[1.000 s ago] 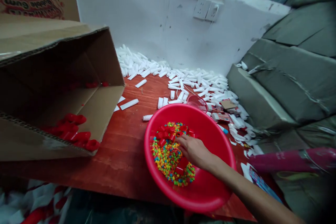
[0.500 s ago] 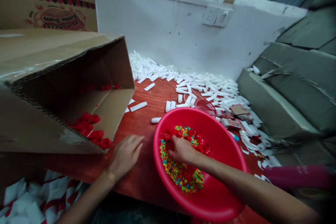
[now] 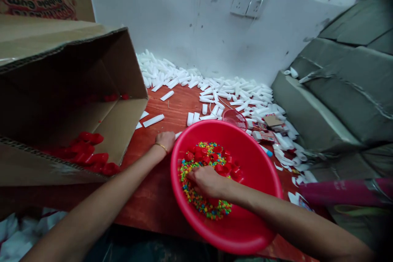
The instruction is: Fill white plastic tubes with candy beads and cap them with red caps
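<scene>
In the large red basin (image 3: 256, 163) lie small multicoloured candy beads (image 3: 211, 211) and several red plastic caps (image 3: 229, 168). My right hand (image 3: 207, 181) reaches down among the beads, fingers curled; whatever they hold is hidden. At the basin's left rim, my left hand (image 3: 166, 140) is closed over the near end of a white plastic tube (image 3: 178, 135) lying on the table. Only the tube's far end shows, and my fingertips are out of sight. A thin band circles my left wrist.
An open cardboard box (image 3: 123, 123) on its side at left holds more red caps (image 3: 89, 151). White tubes (image 3: 172, 73) pile along the wall. A small red strainer (image 3: 235, 119) sits behind the basin. Grey wrapped bundles (image 3: 316, 110) and a magenta cylinder (image 3: 340, 192) stand right.
My left hand has moved forward and right from the open table to the white tube, and its fingers have closed. My right hand has shifted slightly nearer me within the beads. The view has turned slightly.
</scene>
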Action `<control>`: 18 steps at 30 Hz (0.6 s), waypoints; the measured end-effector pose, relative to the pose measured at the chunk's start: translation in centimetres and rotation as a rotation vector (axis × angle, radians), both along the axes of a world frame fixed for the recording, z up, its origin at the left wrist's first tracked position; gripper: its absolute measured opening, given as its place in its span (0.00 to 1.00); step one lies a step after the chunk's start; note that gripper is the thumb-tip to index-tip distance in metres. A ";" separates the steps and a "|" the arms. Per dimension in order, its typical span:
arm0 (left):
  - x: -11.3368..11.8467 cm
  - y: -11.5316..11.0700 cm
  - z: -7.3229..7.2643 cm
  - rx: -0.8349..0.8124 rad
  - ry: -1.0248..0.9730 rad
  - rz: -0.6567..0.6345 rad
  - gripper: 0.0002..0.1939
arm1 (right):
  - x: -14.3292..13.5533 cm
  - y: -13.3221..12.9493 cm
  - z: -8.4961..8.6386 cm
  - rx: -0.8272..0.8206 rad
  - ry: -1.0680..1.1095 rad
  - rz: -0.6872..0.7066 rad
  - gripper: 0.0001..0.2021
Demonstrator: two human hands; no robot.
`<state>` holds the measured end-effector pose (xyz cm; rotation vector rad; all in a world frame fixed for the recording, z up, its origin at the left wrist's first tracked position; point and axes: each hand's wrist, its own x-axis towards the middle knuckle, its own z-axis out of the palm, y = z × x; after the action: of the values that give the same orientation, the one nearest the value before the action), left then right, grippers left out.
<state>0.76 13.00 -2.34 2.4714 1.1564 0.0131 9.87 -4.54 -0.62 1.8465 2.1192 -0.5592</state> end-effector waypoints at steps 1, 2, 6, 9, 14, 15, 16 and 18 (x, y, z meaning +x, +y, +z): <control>-0.9 0.2 0.2 -0.006 -0.004 0.043 0.13 | 0.3 -0.1 0.1 -0.004 0.065 -0.054 0.08; -2.0 0.3 0.5 -0.011 -0.021 0.084 0.13 | 0.7 -0.2 0.2 -0.006 0.154 -0.132 0.09; -6.0 -0.9 3.1 -0.081 -0.230 0.170 0.17 | 2.5 -1.4 0.9 -0.031 0.714 -0.496 0.15; -7.0 -3.9 5.7 -0.428 -0.710 0.219 0.24 | 2.9 -2.5 1.7 -0.017 1.129 -0.661 0.15; -5.2 -10.0 7.3 -0.843 -1.055 0.134 0.24 | 1.9 -4.5 3.5 0.332 1.115 -0.655 0.12; -4.6 -10.8 7.1 -0.867 -1.073 0.107 0.23 | 1.6 -4.8 3.9 0.391 1.038 -0.638 0.11; -4.2 -11.4 6.8 -0.885 -1.083 0.082 0.22 | 1.4 -5.2 4.1 0.444 0.961 -0.618 0.11; -3.5 -12.1 6.1 -0.904 -1.086 0.048 0.21 | 1.0 -5.8 4.5 0.524 0.826 -0.569 0.11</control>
<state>-2.75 0.91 3.73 1.2713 0.5160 0.6125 10.89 -10.32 3.90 2.9476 2.3264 -1.1387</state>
